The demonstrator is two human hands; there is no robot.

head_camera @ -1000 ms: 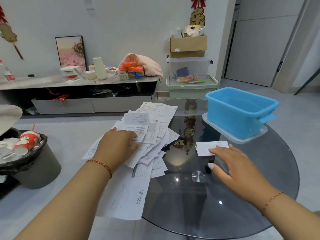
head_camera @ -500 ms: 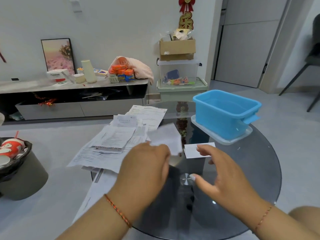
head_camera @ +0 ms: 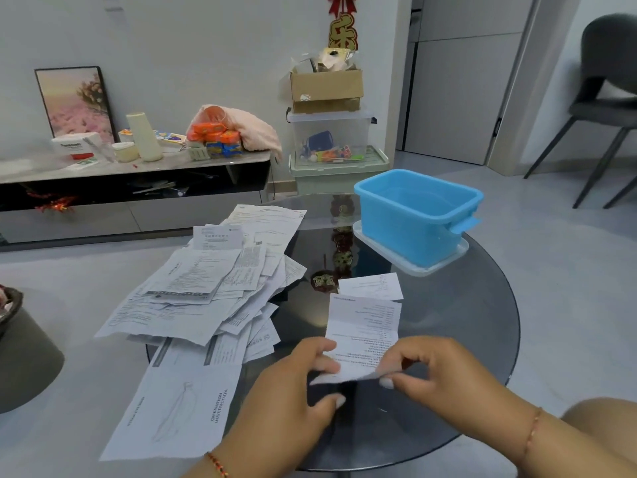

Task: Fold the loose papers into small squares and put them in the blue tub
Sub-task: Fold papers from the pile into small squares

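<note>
A printed receipt-like paper [head_camera: 365,326] lies lengthwise on the dark round glass table [head_camera: 465,339], its near end lifted. My left hand [head_camera: 296,388] and my right hand [head_camera: 437,377] both pinch that near edge. Just beyond it lies a small folded white paper [head_camera: 370,286]. A big heap of loose printed papers [head_camera: 206,288] covers the table's left side and hangs over its edge. The blue tub [head_camera: 417,215] stands at the far right of the table on a clear lid, and looks empty.
A dark waste bin [head_camera: 20,350] with rubbish stands on the floor at the left. Behind are a low cabinet [head_camera: 138,188] with clutter, stacked storage boxes [head_camera: 331,143], and a grey chair [head_camera: 606,108] at the far right.
My left hand took one sheet off the heap and brought it to the table's middle. My right hand left the small folded paper and now grips the same sheet.
</note>
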